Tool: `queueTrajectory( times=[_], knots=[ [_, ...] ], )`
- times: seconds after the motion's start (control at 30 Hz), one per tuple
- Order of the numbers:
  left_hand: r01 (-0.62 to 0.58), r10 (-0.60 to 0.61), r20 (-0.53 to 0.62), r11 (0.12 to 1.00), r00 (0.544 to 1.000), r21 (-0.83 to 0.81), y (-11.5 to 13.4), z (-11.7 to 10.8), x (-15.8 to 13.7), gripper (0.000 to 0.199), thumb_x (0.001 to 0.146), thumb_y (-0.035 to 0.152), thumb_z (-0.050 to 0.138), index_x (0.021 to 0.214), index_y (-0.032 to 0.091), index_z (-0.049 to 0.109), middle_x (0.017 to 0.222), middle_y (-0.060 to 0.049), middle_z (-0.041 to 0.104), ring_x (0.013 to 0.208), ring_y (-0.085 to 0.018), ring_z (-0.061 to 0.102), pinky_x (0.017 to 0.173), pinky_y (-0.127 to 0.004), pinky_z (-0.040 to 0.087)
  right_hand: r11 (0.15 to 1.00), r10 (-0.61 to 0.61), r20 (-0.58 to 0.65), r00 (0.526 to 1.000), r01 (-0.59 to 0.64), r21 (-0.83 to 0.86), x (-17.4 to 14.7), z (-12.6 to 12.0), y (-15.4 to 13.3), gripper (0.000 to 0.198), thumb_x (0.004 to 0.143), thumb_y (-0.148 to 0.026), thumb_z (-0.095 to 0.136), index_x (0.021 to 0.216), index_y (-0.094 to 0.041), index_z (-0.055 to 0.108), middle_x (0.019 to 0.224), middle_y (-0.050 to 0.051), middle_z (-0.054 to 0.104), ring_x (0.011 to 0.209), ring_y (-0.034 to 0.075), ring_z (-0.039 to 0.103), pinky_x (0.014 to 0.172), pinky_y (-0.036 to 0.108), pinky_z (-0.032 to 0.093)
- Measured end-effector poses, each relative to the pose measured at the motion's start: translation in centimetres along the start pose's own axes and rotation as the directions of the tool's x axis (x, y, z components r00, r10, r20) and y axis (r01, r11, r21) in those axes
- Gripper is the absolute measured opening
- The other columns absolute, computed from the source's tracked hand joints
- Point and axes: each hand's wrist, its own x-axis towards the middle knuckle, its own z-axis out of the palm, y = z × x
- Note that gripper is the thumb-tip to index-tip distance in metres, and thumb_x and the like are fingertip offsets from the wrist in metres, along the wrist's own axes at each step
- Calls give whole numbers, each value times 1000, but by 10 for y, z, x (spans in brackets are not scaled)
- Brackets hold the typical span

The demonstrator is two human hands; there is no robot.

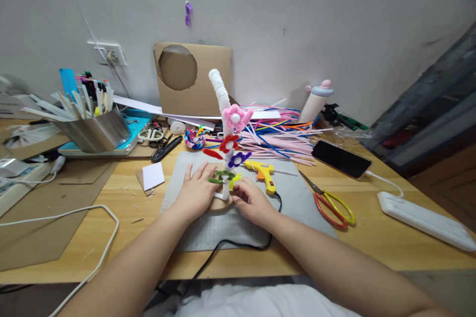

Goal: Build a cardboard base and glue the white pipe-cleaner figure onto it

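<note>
A white fuzzy pipe-cleaner stem [220,90] rises from a round, wood-coloured base [219,205], its upper part leaning left. Along it sit a pink flower [235,118], a red flower [228,144], a purple flower [238,160], a green flower [223,176] and a yellow piece [235,181]. My left hand [196,192] lies over the base's left side, fingers stretched apart. At the right side, my right hand [255,202] has curled fingers and thumb close to the yellow piece and the base's edge. Whatever sits between those fingertips is hidden.
Under the base lies a grey cutting mat [193,235], with a yellow glue gun [266,172] behind my right hand and its black cord looping in front. Scissors [332,205], a phone [341,158] and a power strip [424,220] lie rightward. Pipe cleaners [282,144] pile behind.
</note>
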Motion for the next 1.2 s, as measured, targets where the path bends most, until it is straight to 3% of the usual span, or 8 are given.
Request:
queueTrajectory(
  times=[0.13,0.27,0.43,0.53,0.77,0.9,1.07,1.2],
  knots=[
    [8,-9,-5,996,1000,-86,-4,3,1,27,87,19,48,97,31,70,135,-2,55,137,-29,31,111,-59,0,1000,16,-11,1000,-16,12,1,-1,-2,15,80,-11,53,92,-20,56,88,2,50,71,14,47,64,27,40],
    [110,-123,-46,970,991,-216,-15,6,0,39,89,23,42,124,34,55,137,-2,53,130,-25,42,110,-59,13,997,66,-34,997,-64,51,1,-5,-3,12,80,-13,52,89,-20,56,84,1,48,70,14,47,64,29,41],
    [267,-320,-92,892,943,-365,-32,8,5,55,85,33,49,139,27,40,145,-9,43,135,-30,34,111,-58,12,899,365,-30,931,-344,270,-3,-2,0,24,74,-19,56,97,-22,50,96,3,49,75,15,52,64,31,45],
    [343,-413,-49,811,909,-474,-40,10,8,55,91,42,37,141,18,36,137,-14,51,127,-27,46,107,-46,33,833,459,5,888,-433,344,-7,-3,-5,29,72,-23,58,98,-23,44,88,1,51,78,17,56,66,32,49],
    [375,-418,61,731,906,-571,-37,8,2,56,91,49,35,141,24,38,139,-7,51,128,-22,47,105,-34,37,365,497,385,777,-590,720,-8,-33,-44,50,75,-40,69,116,-27,43,119,5,53,97,17,61,93,36,45],
    [407,-446,68,732,893,-547,-37,2,0,56,89,47,39,138,21,43,139,-10,51,127,-24,47,105,-36,36,186,506,393,768,-542,820,-8,-40,-50,53,82,-48,61,127,-33,37,143,6,39,92,16,65,101,38,40],
    [500,-538,78,709,840,-498,-39,-10,-3,58,83,50,45,130,16,49,90,-9,69,82,-26,67,77,-39,49,246,518,232,823,-403,881,-1,-34,-35,57,82,-54,57,132,-37,35,149,4,34,116,20,56,106,40,34],
    [527,-549,130,670,826,-523,-38,-10,-5,48,83,48,45,118,18,56,57,3,58,50,-19,59,54,-31,45,374,430,28,902,-206,904,11,-27,-20,51,85,-53,54,131,-36,38,146,1,41,129,20,45,110,39,32]
  ],
)
